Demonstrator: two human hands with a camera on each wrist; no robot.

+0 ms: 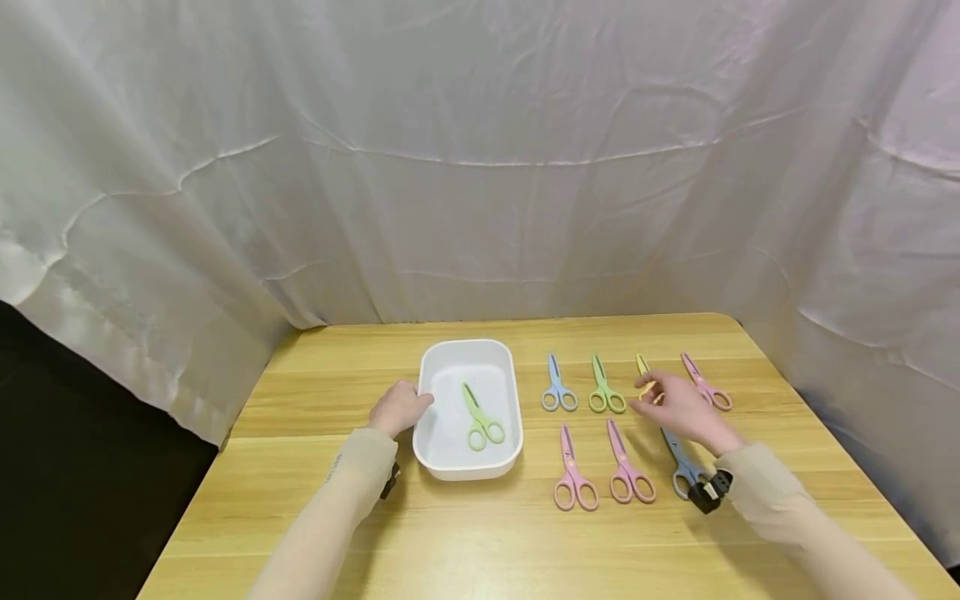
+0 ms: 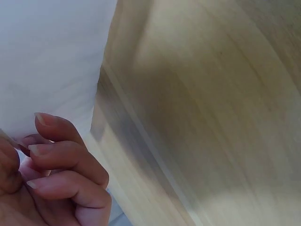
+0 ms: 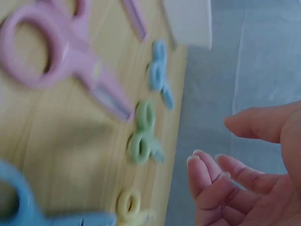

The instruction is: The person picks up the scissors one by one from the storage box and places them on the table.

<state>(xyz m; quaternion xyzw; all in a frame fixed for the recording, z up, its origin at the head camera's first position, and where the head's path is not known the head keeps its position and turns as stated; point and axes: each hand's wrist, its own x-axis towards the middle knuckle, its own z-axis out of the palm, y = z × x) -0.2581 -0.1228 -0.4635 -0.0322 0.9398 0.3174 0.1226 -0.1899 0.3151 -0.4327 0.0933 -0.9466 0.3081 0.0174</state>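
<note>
My left hand (image 1: 400, 407) grips the left wall of a white plastic bin (image 1: 468, 473), thumb over the rim. In the left wrist view its fingers (image 2: 70, 157) curl beside the white wall. A pair of light green scissors (image 1: 479, 416) lies inside the bin, blades pointing away. My right hand (image 1: 678, 407) hovers over yellow scissors (image 1: 642, 364), partly covering them. Its thumb and fingertips stand apart with nothing between them, as the right wrist view shows. Left of it lie green scissors (image 1: 601, 382); pink scissors (image 1: 700, 379) lie to its right.
Light blue scissors (image 1: 556, 379) lie right of the bin. In the nearer row are two pink scissors (image 1: 570, 467) (image 1: 622, 458) and darker blue scissors (image 1: 677, 454), partly under my right wrist. A pale curtain (image 1: 480, 208) hangs behind the wooden table (image 1: 480, 550).
</note>
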